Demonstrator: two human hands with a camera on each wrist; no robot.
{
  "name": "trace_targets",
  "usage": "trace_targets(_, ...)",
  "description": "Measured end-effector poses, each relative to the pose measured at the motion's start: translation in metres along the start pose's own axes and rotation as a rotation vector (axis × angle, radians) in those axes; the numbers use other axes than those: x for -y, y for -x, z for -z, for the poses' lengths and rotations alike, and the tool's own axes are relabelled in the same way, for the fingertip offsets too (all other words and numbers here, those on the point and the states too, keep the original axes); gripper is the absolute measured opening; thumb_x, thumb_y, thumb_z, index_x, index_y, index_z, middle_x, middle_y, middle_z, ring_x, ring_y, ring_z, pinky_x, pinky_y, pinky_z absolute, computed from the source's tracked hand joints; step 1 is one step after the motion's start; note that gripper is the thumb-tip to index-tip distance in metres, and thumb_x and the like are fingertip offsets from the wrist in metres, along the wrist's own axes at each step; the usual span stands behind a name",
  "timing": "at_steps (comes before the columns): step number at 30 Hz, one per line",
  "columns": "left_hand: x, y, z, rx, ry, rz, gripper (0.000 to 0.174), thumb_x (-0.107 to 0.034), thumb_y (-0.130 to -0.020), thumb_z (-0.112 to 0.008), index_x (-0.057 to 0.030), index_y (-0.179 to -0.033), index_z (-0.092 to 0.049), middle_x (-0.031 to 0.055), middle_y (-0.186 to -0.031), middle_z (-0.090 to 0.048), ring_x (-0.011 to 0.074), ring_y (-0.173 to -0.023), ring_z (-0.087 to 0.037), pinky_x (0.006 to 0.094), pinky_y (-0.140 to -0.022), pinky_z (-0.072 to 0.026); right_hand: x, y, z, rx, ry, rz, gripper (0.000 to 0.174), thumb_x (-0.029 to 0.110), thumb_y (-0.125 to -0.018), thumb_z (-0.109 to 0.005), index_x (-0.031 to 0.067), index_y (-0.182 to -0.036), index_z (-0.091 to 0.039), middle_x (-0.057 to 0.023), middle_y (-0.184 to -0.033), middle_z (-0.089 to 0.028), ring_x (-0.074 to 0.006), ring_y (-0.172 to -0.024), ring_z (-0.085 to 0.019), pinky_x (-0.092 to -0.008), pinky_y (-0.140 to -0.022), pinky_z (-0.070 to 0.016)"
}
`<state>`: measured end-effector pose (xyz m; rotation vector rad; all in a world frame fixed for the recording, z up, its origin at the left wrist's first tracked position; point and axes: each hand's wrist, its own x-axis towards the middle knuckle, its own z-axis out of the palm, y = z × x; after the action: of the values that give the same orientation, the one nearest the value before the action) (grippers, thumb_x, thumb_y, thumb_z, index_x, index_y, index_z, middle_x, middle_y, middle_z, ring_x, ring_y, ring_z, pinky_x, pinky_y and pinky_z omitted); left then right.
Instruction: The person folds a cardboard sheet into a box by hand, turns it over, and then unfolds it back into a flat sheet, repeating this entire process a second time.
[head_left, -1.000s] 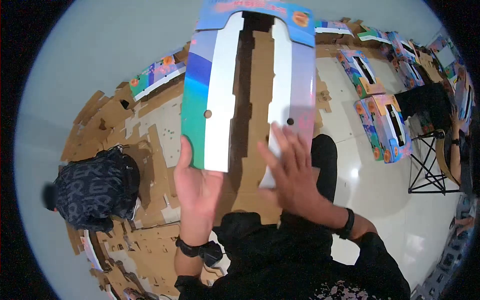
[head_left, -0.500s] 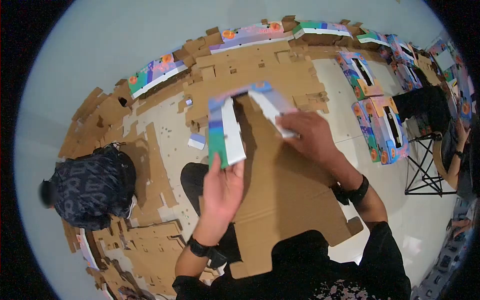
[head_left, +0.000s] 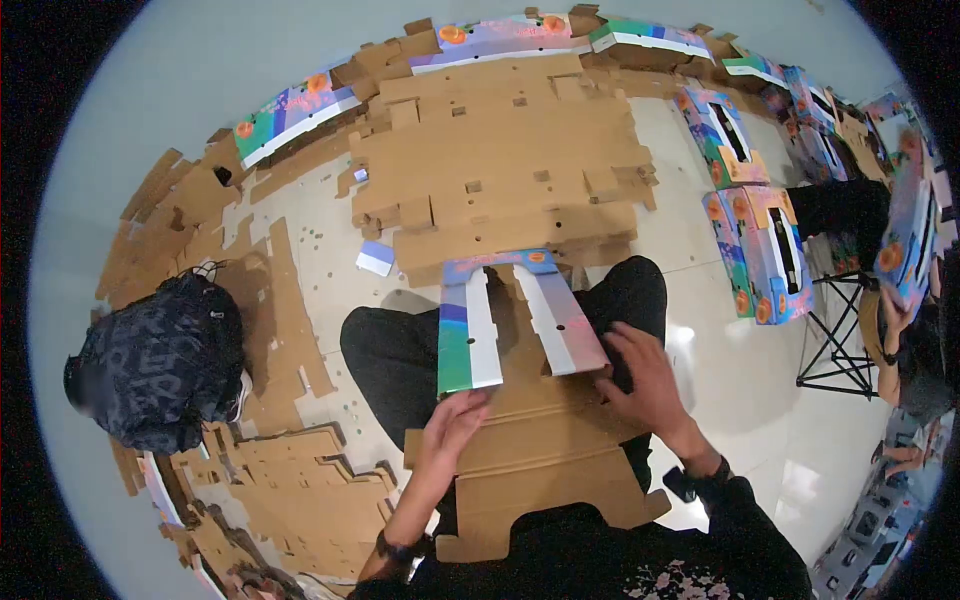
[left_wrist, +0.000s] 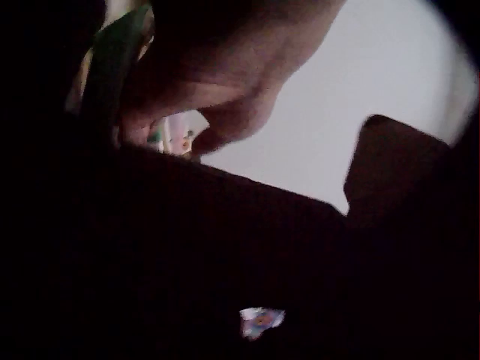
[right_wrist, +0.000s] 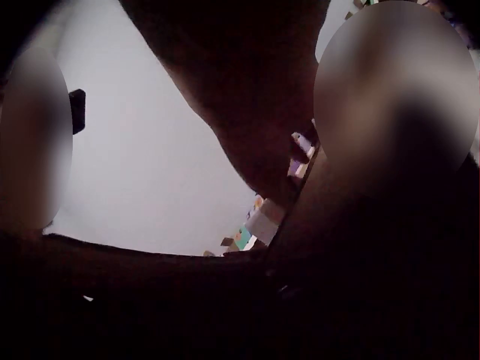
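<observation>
A partly folded printed carton (head_left: 463, 330) lies over the person's lap in the head view, its brown panel (head_left: 555, 480) spread toward the body. Its two long top flaps stand apart with a gap between them. At the lower end of the green-and-white left flap, my left hand (head_left: 455, 428) has its fingers right at the edge; their tips are partly hidden by cardboard in the left wrist view. My right hand (head_left: 648, 388) is beside the lower corner of the pink-and-white right flap (head_left: 560, 325), fingers spread and loosely bent. Both wrist views are very dark.
Flat brown cardboard sheets (head_left: 520, 130) lie on the floor ahead. Finished-looking cartons (head_left: 765, 255) stand at right by a folding stool (head_left: 840, 340) and another person. At left, someone in a dark patterned jacket (head_left: 160, 360) bends low. More printed cartons (head_left: 295, 115) line the wall.
The carton has come down and closer to the lap. My right hand has let go of the right flap and moved down beside it; my left hand has shifted down to the left flap's edge.
</observation>
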<state>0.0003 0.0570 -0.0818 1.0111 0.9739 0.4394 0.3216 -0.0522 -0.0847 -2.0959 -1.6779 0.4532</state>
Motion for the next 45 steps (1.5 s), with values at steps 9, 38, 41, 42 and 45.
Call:
trace_targets(9,0.008,0.032,0.033,-0.370,-0.704,-0.223,0.083,0.000,-0.081,-0.078,-0.0001,-0.150,-0.033,0.0219,-0.155,-0.029,0.0368,-0.134,-0.047,0.0481,-0.112,-0.0406,-0.015,0.068,-0.021,-0.085,-0.379,-0.363,0.062,0.003,-0.082,-0.073,0.0014,-0.139,-0.050,-0.0145,-0.123,-0.058,-0.0257,-0.109,-0.060,-0.0385,-0.096,-0.0506)
trace_targets(38,0.029,-0.077,0.077,0.171,-0.895,-0.101,0.082,-0.021,-0.083,-0.082,0.0023,-0.147,-0.037,0.0254,-0.120,-0.068,0.0316,-0.113,-0.069,0.0397,-0.096,-0.0540,-0.054,-0.031,-0.048,0.654,-0.548,-0.133,0.029,0.012,-0.088,-0.074,-0.0006,-0.114,-0.069,-0.0055,-0.100,-0.073,-0.0126,-0.077,-0.070,-0.0296,-0.062,-0.0587)
trace_targets(41,0.026,-0.072,0.078,0.195,-0.634,-0.043,0.081,-0.014,-0.087,-0.078,0.0006,-0.153,-0.034,0.0190,-0.131,-0.065,0.0253,-0.120,-0.064,0.0373,-0.103,-0.0504,-0.059,-0.021,-0.049,0.656,-0.721,-0.220,0.037,0.014,-0.092,-0.071,0.0004,-0.125,-0.064,-0.0066,-0.106,-0.072,-0.0130,-0.084,-0.069,-0.0298,-0.069,-0.0581)
trace_targets(42,0.028,-0.069,0.078,0.193,-0.469,-0.009,0.082,-0.012,-0.088,-0.077,-0.0006,-0.156,-0.033,0.0165,-0.136,-0.062,0.0234,-0.124,-0.062,0.0367,-0.105,-0.0485,-0.062,-0.019,-0.045,0.730,-0.793,-0.318,0.042,0.015,-0.093,-0.070,0.0015,-0.132,-0.060,-0.0075,-0.111,-0.071,-0.0138,-0.089,-0.068,-0.0300,-0.072,-0.0578)
trace_targets(45,0.031,-0.055,0.082,0.117,-0.123,0.092,0.084,-0.007,-0.089,-0.075,-0.0042,-0.160,-0.030,0.0113,-0.147,-0.054,0.0199,-0.134,-0.053,0.0359,-0.114,-0.0409,-0.056,-0.010,-0.021,0.705,-1.055,-0.421,0.061,0.020,-0.096,-0.069,0.0084,-0.150,-0.044,-0.0118,-0.131,-0.062,-0.0233,-0.114,-0.062,-0.0381,-0.092,-0.0536)
